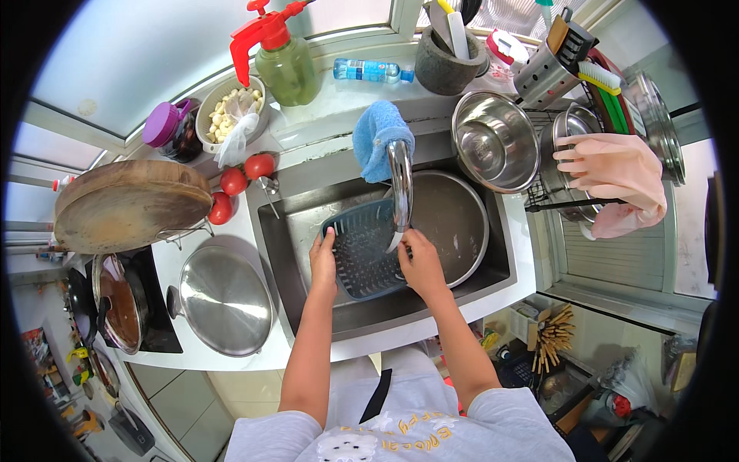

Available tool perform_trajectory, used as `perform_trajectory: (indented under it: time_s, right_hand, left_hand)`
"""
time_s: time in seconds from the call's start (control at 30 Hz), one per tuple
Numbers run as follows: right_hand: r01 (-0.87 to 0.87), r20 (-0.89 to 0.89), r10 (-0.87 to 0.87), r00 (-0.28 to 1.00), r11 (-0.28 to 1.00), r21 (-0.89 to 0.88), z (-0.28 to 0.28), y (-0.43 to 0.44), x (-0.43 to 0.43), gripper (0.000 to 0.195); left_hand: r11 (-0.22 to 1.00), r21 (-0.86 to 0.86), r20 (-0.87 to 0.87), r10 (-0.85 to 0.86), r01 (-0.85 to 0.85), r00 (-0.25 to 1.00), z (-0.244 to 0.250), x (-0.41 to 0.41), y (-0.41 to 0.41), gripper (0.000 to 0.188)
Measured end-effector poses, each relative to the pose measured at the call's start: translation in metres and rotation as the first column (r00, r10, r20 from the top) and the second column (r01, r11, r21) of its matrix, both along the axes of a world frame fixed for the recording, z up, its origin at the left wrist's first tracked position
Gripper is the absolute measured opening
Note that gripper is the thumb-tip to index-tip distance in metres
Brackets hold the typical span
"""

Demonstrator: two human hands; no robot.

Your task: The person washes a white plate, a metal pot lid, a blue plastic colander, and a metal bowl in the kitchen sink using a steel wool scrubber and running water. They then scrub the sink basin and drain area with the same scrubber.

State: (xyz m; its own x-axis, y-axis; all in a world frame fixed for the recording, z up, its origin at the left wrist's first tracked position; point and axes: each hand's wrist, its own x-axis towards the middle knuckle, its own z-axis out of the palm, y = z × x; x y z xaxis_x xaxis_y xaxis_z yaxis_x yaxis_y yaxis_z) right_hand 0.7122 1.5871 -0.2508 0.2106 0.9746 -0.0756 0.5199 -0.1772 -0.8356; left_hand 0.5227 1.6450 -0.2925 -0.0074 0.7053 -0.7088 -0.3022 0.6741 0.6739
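Note:
A dark blue-grey plastic draining basket (364, 260) is held over the steel sink (323, 323), below the curved chrome faucet (400, 185) with a blue cloth (381, 138) wrapped at its base. My left hand (324, 260) grips the basket's left rim, thumb on top. At the faucet's mouth, my right hand (420, 260) has its fingertips by a whitish tip or nozzle; whether they pinch it or the basket's right side is hard to tell. To the right of the basket, a large round steel basin (456, 231) sits in the sink, seemingly with cloudy water.
Left of the sink lie a round steel lid (228, 300), tomatoes (233, 181) and a thick wooden chopping board (133, 202). A steel bowl (495, 141) stands at the sink's back right corner, beside a rack with pink rubber gloves (618, 173). A sprayer bottle (287, 69) stands behind.

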Motion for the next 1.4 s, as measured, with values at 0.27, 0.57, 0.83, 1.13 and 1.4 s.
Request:
perform_trajectory:
  time_s: [0.27,0.57,0.83,1.13,1.4]
  right_hand:
    - [0.255,0.111,-0.259,0.959,0.966,0.048,-0.038,-0.002,0.024,0.040]
    - [0.054,-0.395,-0.402,0.826,0.754,-0.654,0.021,-0.001,0.057,0.068]
    - [0.117,-0.623,-0.330,0.709,0.926,-0.358,-0.004,-0.015,0.079,0.050]
    - [-0.074,0.332,-0.024,0.943,0.957,0.280,-0.018,-0.021,0.029,0.024]
    - [-0.482,0.430,0.505,0.748,0.859,-0.172,-0.053,-0.003,-0.015,0.055]
  left_hand:
    - [0.903,-0.354,-0.041,-0.277,0.245,0.960,-0.024,-0.018,0.010,0.055]
    - [0.943,-0.263,0.442,-0.072,0.206,0.894,-0.062,0.015,-0.025,0.057]
    - [0.957,-0.252,0.548,0.020,0.142,0.836,-0.060,0.040,-0.029,0.060]
    - [0.999,0.025,-0.005,0.032,-0.032,0.999,-0.025,0.042,-0.020,0.055]
    - [0.997,0.066,-0.003,0.037,-0.037,0.999,-0.022,0.038,-0.019,0.051]
